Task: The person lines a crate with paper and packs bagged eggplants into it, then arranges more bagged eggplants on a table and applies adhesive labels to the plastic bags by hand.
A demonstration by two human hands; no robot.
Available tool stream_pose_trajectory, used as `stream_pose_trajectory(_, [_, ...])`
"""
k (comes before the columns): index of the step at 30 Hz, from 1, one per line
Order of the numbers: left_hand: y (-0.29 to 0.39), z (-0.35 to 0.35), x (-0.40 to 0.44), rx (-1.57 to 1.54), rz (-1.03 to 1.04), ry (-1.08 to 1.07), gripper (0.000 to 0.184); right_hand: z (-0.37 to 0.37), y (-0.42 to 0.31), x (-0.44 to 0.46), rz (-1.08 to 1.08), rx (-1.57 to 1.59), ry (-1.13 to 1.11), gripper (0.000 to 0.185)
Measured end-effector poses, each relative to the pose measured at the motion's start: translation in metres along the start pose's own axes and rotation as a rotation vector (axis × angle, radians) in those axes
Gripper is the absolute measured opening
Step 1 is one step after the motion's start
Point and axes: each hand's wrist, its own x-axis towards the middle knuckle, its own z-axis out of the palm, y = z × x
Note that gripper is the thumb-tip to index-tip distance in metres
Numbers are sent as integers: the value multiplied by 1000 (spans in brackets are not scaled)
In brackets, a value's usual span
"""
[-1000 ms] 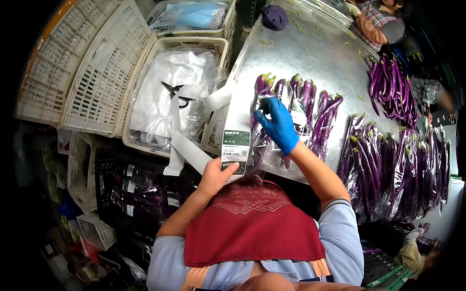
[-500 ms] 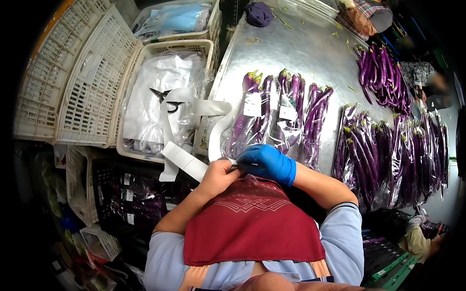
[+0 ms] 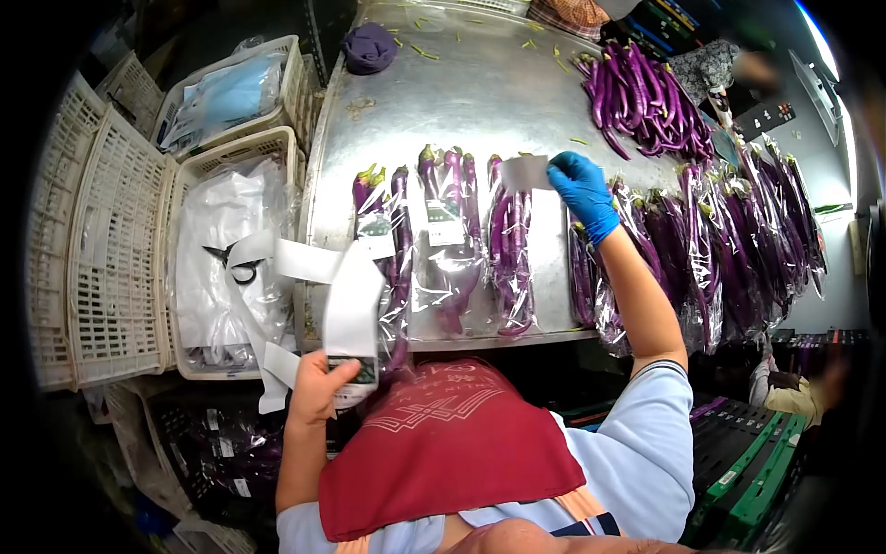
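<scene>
My bare left hand (image 3: 317,388) is closed on a strip of labels (image 3: 353,295) at the near table edge. The strip's printed end shows beside my thumb, and its white tail loops left toward the crate. My right hand (image 3: 581,189), in a blue glove, pinches a single label (image 3: 524,173), its pale side facing me. That label is over the top of a bag of eggplants (image 3: 510,268); whether it touches the bag I cannot tell. Left of it lie a middle bag of eggplants (image 3: 452,277) and a left bag of eggplants (image 3: 399,258), both bearing labels.
Scissors (image 3: 242,264) rest on plastic bags (image 3: 217,305) in a white crate (image 3: 177,342). Bagged eggplants (image 3: 711,249) crowd the right side, with loose eggplants (image 3: 646,97) behind. A purple cloth bundle (image 3: 369,48) sits on the metal table (image 3: 443,102). Other people are at the far edge and right.
My hands have parted. The right hand has moved out over the third bag with a label, while the left has moved left with the strip. The view has shifted to the right.
</scene>
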Motion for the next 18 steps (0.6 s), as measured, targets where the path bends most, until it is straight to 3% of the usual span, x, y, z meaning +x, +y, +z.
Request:
stream_pose_trajectory(2, [11,7,3,-163,132,140,23,-15,-9,-1,-349,-540,229,8])
stream_pose_trajectory(4, [2,-25,8,-136,431,427,19,-14,-9,-7,-625,-811,404,7])
stream_pose_trajectory(6, [20,-38,3,-112,651,653,18,0,19,-23,-628,-989,356,9])
stream_pose_trajectory(8, [41,-46,-4,-22,710,658,23,29,50,-46,-583,-1158,224,8])
stream_pose_trajectory(10, [56,-40,-9,44,712,655,25,57,73,-67,-530,-1001,52,6])
stream_pose_trajectory(12, [65,-32,-9,82,660,643,21,74,106,-77,-546,-931,20,8])
stream_pose_trajectory(16, [57,-43,2,30,467,487,27,54,74,-88,-366,-691,-120,13])
stream_pose_trajectory(18, [41,-52,17,38,353,496,29,46,83,-94,-183,-427,14,24])
